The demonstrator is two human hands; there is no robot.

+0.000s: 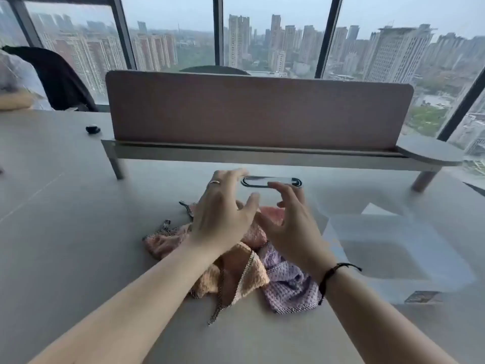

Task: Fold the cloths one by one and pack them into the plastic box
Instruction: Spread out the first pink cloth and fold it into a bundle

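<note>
Both hands spread above the cloth heap.
Your left hand and right hand hover open-fingered over the cloths, gripping nothing.

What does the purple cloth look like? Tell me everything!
The lilac waffle-weave cloth is soft and bumpy, with a darker checked edge along its bottom. It lies crumpled and unfolded on the grey table, at the near right of the pile. The orange waffle cloth touches its left side, and the right forearm passes above it. Neither hand holds it.
</note>
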